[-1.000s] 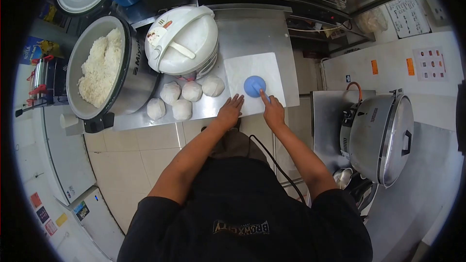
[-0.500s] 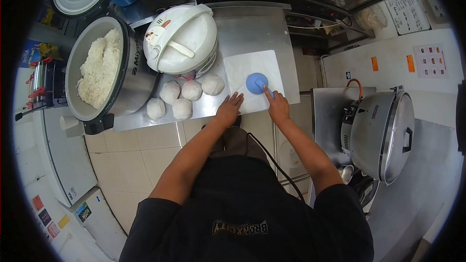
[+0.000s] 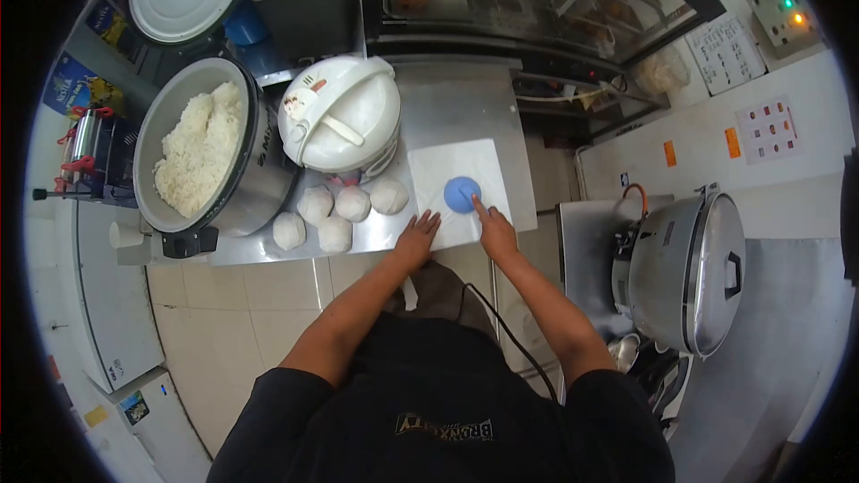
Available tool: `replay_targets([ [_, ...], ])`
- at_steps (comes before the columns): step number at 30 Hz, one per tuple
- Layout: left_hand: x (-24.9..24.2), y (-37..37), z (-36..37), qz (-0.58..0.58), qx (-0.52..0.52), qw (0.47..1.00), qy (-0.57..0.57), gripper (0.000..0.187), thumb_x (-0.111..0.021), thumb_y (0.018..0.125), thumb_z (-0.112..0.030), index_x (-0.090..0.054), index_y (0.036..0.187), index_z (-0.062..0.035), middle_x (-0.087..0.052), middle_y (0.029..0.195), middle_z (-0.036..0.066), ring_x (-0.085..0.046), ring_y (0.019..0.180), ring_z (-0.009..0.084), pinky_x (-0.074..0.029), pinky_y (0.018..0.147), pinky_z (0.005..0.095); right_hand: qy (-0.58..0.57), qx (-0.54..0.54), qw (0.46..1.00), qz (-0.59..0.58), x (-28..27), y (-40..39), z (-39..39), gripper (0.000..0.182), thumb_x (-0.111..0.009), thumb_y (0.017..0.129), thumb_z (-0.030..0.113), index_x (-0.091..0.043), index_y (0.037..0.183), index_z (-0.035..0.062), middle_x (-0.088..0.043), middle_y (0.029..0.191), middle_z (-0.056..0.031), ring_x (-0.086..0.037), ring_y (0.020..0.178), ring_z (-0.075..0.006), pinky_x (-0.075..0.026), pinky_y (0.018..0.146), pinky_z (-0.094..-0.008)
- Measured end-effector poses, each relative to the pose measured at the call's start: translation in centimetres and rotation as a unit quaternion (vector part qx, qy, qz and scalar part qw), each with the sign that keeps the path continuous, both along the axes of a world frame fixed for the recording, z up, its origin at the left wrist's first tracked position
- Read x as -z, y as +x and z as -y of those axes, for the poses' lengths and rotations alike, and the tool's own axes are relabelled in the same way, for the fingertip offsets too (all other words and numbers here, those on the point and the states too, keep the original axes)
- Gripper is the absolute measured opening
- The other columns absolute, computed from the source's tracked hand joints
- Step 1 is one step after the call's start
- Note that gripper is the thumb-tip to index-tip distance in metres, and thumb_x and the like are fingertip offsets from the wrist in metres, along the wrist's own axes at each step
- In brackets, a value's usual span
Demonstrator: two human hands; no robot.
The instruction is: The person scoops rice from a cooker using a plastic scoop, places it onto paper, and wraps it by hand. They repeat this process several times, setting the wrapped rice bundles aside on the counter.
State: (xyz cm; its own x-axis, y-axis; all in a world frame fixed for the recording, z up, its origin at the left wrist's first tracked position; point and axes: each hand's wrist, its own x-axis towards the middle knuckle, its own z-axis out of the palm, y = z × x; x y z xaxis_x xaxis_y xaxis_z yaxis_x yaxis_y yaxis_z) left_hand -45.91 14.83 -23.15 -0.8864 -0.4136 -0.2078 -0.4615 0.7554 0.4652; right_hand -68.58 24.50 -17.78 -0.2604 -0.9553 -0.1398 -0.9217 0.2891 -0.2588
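A round blue piece (image 3: 461,194), with what looks like a ridge across its top, lies on a stack of white paper sheets (image 3: 459,161) on the steel table. At its right edge is my right hand (image 3: 497,231), index finger stretched out toward it, other fingers partly curled. My left hand (image 3: 418,241) lies flat with fingers spread at the lower left edge of the paper. Several round white-wrapped balls (image 3: 389,197) sit to the left of the paper.
A white-lidded cooker (image 3: 344,116) stands behind the balls. Left of it is a large pot of rice (image 3: 201,152). A glass display case (image 3: 537,0) is at the back, and a big steel cooker (image 3: 671,273) stands at the right on another counter.
The camera view has shifted, so the table appears lower. My right index finger has drawn back from on top of the blue piece to its right edge. My left hand stays at the paper's edge.
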Motion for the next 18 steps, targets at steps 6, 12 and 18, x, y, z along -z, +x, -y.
replay_targets([
  [6, 1.9, -1.1, -1.1, 0.023, -0.022, 0.998, -0.047, 0.088, -0.082, 0.082, -0.031, -0.042, 0.155, -0.0009, -0.034, 0.167, 0.016, -0.026, 0.157, 0.035, -0.025, 0.126, 0.0559, -0.06, -0.017, 0.995, 0.072, -0.9, -0.6, -1.0, 0.066, -0.057, 0.1, 0.008, -0.039, 0.162, 0.0231, -0.058, 0.098, -0.0177, -0.064, 0.089, -0.0378, -0.054, 0.078, -0.0479],
  [12, -2.0, -2.8, -1.1, 0.063, 0.02, 0.995, -0.074, 0.062, -0.077, 0.087, -0.032, -0.062, 0.14, -0.0044, -0.039, 0.161, 0.026, -0.029, 0.153, 0.0458, -0.025, 0.125, 0.0584, -0.106, -0.063, 0.989, 0.086, -1.2, -1.8, -0.6, 0.064, -0.057, 0.1, 0.009, -0.041, 0.16, 0.0199, -0.058, 0.094, -0.0165, -0.063, 0.083, -0.0383, -0.053, 0.076, -0.0492],
  [18, -1.4, -3.9, -1.8, 0.004, -0.024, 0.996, -0.086, 0.02, -0.063, 0.091, -0.016, -0.077, 0.097, -0.0022, -0.051, 0.152, 0.024, -0.037, 0.149, 0.0431, -0.027, 0.125, 0.0572, -0.205, -0.005, 0.963, 0.173, -2.4, -7.5, 5.7, 0.064, -0.053, 0.098, 0.007, -0.041, 0.16, 0.0188, -0.061, 0.099, -0.0189, -0.063, 0.086, -0.0394, -0.054, 0.078, -0.0503],
])
